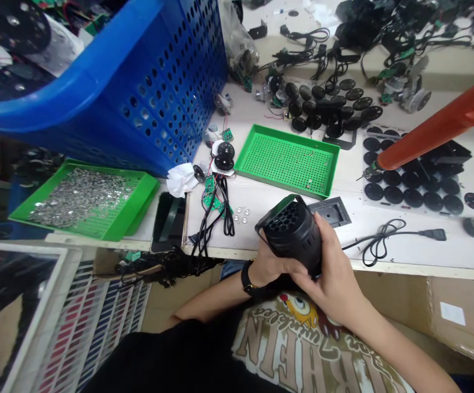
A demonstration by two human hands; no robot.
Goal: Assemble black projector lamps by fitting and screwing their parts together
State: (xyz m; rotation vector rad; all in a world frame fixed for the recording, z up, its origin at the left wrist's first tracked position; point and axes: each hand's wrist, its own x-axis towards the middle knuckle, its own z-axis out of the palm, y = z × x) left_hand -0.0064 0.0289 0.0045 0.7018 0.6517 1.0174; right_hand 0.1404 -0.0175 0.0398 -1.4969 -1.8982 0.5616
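My left hand (pixel 267 262) and right hand (pixel 329 273) are clamped on a matte black cylindrical lamp housing (pixel 296 234), fingers curled round its slotted body, so neither grip stands open. The housing sits in my hands just over the front edge of the white table (pixel 417 256), its honeycomb-holed face tilted up and to the left. A flat black square plate (pixel 330 212) lies just beyond it, a black power cord with a plug (pixel 384 240) lies to its right, and a shallow green plastic tray (pixel 288 161) sits further back. A black strap watch (pixel 247 278) circles my left wrist. The brown lettering on my T-shirt (pixel 302 344) shows upside down, and I cannot read it reliably
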